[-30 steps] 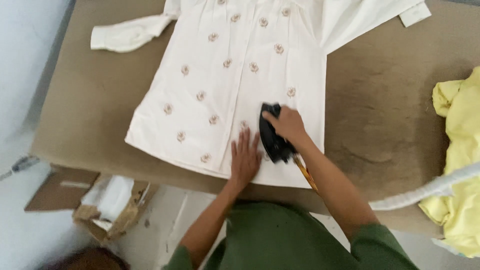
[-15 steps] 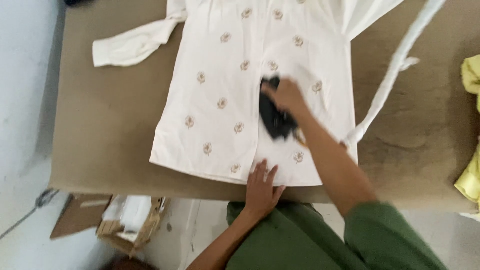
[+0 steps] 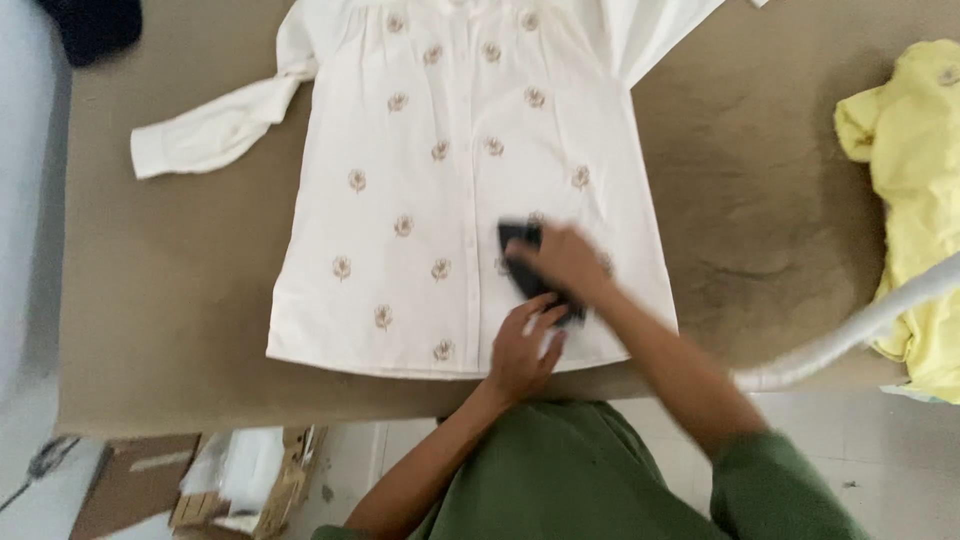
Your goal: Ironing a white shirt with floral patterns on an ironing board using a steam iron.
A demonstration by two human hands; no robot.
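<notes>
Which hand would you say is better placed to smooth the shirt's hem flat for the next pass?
Left. The left hand already lies flat on the white shirt near its hem, while the right hand grips the dark iron.

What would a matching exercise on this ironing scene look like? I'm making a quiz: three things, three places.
Things:
1. black iron
2. yellow garment
3. left hand

Places:
A. right edge of the table
B. on the white shirt's hem, near the table's front edge
C. under the right hand

Pairs: 1-C, 2-A, 3-B
</notes>
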